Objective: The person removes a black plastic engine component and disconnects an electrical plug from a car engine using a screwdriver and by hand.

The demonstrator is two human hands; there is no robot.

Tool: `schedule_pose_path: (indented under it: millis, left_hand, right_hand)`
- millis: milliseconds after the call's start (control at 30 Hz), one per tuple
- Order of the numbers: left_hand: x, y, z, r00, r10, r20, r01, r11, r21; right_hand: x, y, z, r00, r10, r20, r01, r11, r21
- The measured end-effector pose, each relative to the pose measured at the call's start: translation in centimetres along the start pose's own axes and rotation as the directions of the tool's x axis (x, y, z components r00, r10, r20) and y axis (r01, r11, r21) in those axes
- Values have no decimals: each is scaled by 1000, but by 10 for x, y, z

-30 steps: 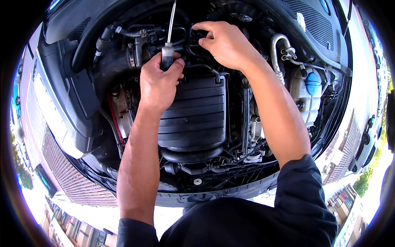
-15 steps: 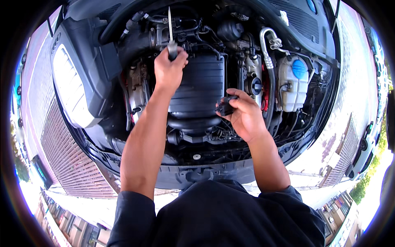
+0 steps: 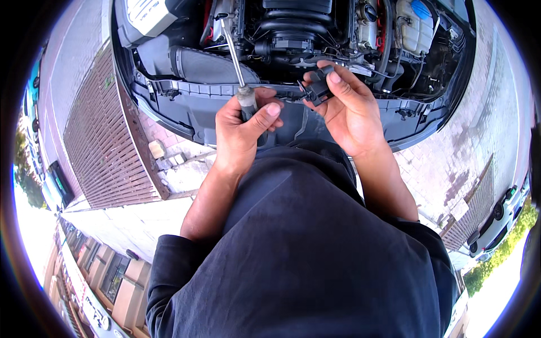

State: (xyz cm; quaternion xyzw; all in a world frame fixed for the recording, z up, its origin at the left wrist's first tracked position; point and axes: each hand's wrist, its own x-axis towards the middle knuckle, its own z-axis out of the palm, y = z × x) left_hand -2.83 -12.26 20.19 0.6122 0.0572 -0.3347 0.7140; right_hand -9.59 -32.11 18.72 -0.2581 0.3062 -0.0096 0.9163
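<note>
My left hand [image 3: 243, 130] grips a screwdriver [image 3: 235, 62] by its grey and black handle, with the metal shaft pointing up toward the engine bay. Beside it, my right hand [image 3: 348, 110] holds a small black plastic part [image 3: 319, 85] between thumb and fingers. Both hands are close to my chest, in front of the car's black front panel [image 3: 186, 110]. The open engine bay [image 3: 293, 28] lies beyond the hands.
A white coolant tank with a blue cap [image 3: 416, 16] sits at the upper right of the bay. A headlight [image 3: 147, 17] shows at the upper left. Brick paving [image 3: 451, 169] and a metal grate [image 3: 96, 135] surround the car. Another car [image 3: 496, 219] stands at the right.
Both hands have come back out of the engine bay toward my body. My right hand now holds the small black part up near the screwdriver. The view has tilted down.
</note>
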Motion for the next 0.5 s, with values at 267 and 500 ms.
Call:
schedule_pose_path:
  millis: [267, 500]
  left_hand:
    - [-131, 15, 18, 968, 160, 193, -133, 980, -144]
    - [-214, 6, 4, 918, 261, 297, -158, 930, -331]
  right_hand:
    - [-146, 40, 35, 916, -335, 219, 341, 940, 11]
    - [-243, 61, 49, 819, -475, 321, 561, 780, -277]
